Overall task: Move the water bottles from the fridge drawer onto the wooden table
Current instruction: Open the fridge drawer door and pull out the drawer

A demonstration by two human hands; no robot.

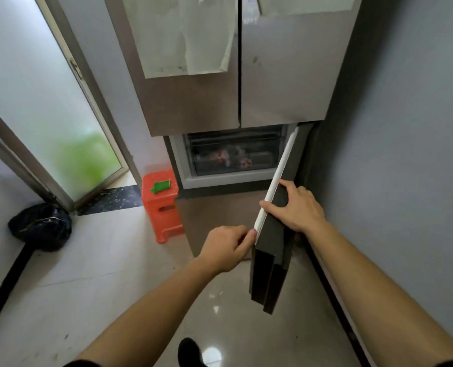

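Note:
A tall silver fridge [193,96] stands ahead. Its lower right door [275,226] is swung open toward me. Behind it a clear drawer [230,157] shows water bottles [239,157] with red and white labels lying inside, blurred through the plastic. My left hand [228,247] pinches the door's white inner edge near its free end. My right hand [299,205] rests over the door's dark outer face, fingers curled on the edge. The wooden table is not in view.
An orange plastic stool [164,207] with a green cloth [161,186] stands left of the fridge. A black rubbish bag [41,226] lies by the frosted glass door [48,107]. A grey wall [405,154] is close on the right. My shoe [189,350] shows on the tiled floor.

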